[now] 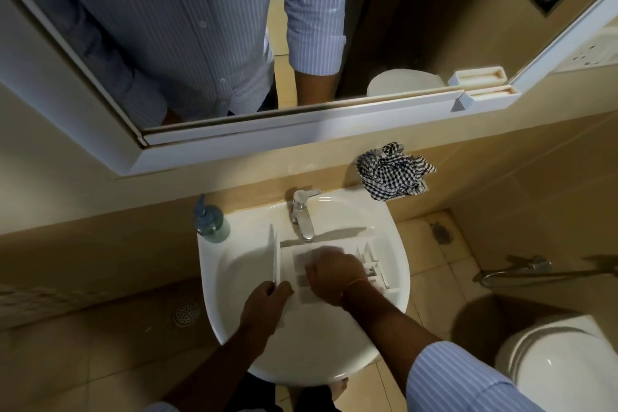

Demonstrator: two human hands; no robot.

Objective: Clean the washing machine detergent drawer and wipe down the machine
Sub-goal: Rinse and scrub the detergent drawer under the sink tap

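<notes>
The white detergent drawer (369,261) lies across the white sink basin (234,294), under the chrome tap (302,214). My left hand (264,301) grips the drawer's front panel at its near end. Over the drawer's compartments, my right hand (331,274) is blurred, its fingers curled down into them. Whether it holds a cloth or brush is hidden. A crumpled black-and-white checked cloth (393,170) lies on the ledge behind the sink, to the right.
A teal soap pump bottle (210,222) stands on the sink's left rim. A mirror (234,27) hangs above. A toilet (561,361) is close on the right, with a spray hose (521,269) on the wall. Floor drains sit on both sides.
</notes>
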